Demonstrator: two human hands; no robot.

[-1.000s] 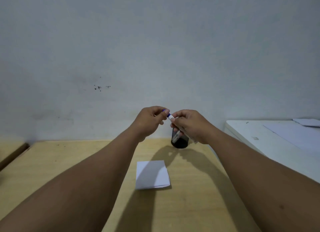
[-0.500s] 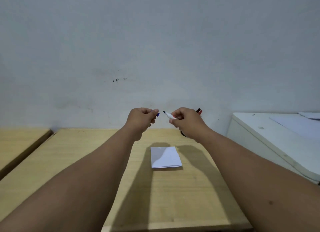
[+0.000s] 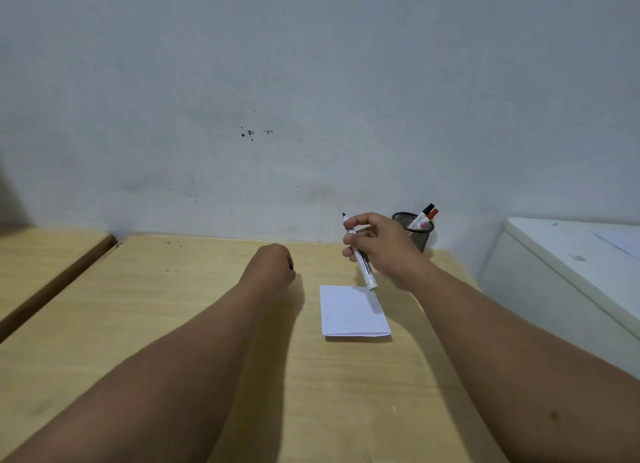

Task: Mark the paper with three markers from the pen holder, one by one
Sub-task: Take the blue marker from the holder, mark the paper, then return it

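Observation:
A folded white paper (image 3: 353, 310) lies on the wooden table (image 3: 173, 324). My right hand (image 3: 384, 248) holds an uncapped white marker (image 3: 362, 263), tip up and tail over the paper's far right corner. My left hand (image 3: 273, 268) rests closed on the table left of the paper, with a sliver of the blue cap (image 3: 292, 267) showing between its fingers. A black mesh pen holder (image 3: 415, 232) stands behind my right hand near the wall, with a black-capped marker (image 3: 424, 215) and a red-capped marker (image 3: 432, 214) sticking out.
A white cabinet (image 3: 571, 272) with a sheet on top stands to the right of the table. A second wooden table (image 3: 45, 255) sits at the left across a narrow gap. A grey wall rises behind the table.
The cap came off the marker and my hands moved apart. My left hand dropped to the table with the cap; my right hand turned the marker over the paper.

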